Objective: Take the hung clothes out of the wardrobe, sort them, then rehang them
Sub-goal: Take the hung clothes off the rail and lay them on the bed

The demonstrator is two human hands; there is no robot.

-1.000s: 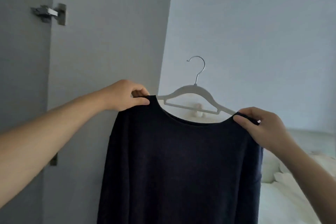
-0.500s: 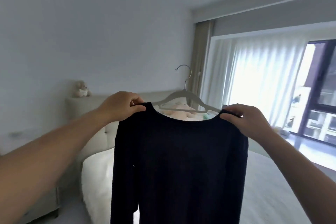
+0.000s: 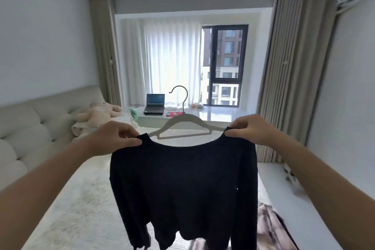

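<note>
Item: dark sweater (image 3: 182, 184), long-sleeved, on a pale hanger (image 3: 183, 126), carried in the air over the bed (image 3: 81, 199).
Left grip: left hand (image 3: 113, 138) pinches the sweater's shoulder at the neckline, thumb over the cloth.
Right grip: right hand (image 3: 253, 130) pinches the opposite shoulder, just where the hanger's arm end comes out of the cloth.
Hanger position: between the two grips, hook upright and free, catching on nothing.
Below the grips: sleeves and hem hang loose above the bed; a patterned garment (image 3: 269, 229) lies under the right grip.
Risk 1: hanger slips out of the wide neckline. Likely cause: the pinches seem to hold cloth more than hanger, so either side could drop if tilted.
Risk 2: neckline stretches. Likely cause: the grips pull the shoulders apart.
Risk 3: sweater lands on the patterned garment and muddles the sorting. Likely cause: letting go too far toward the right.
Risk 4: hook snags the sweater as it is laid down.
</note>
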